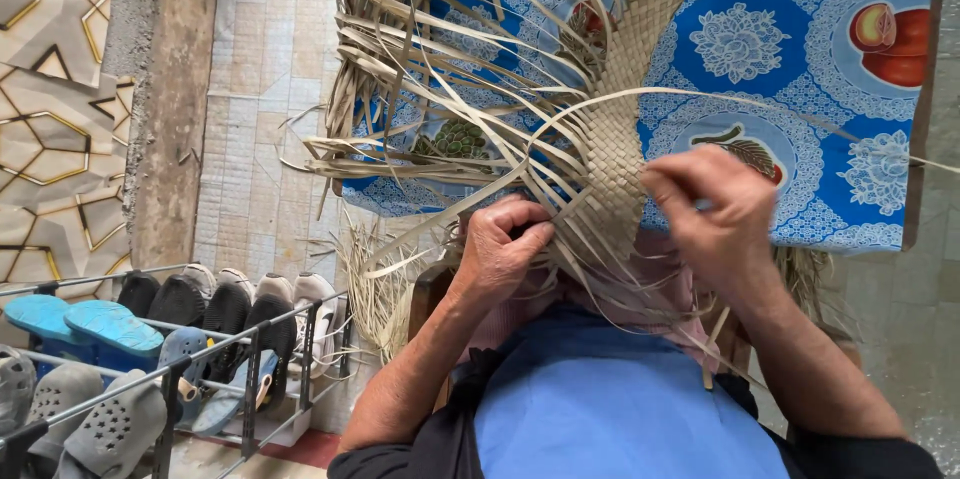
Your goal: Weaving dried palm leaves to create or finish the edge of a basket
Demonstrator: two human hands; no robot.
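Note:
A long plaited band of pale dry palm strips (622, 129) runs from my lap up across a blue patterned cloth (860, 89). Many loose strips (430, 109) fan out to the left of the band. My left hand (505, 249) is closed around several loose strips at the band's lower end. My right hand (715, 219) pinches one thin strip just right of the woven band; that strip arcs up and off to the right.
A metal shoe rack (150, 369) with several slippers and clogs stands at lower left. Beige floor tiles (250, 119) and a patterned wall panel (50, 109) lie at the left. More dry strips (385, 289) lie on the floor near my knee.

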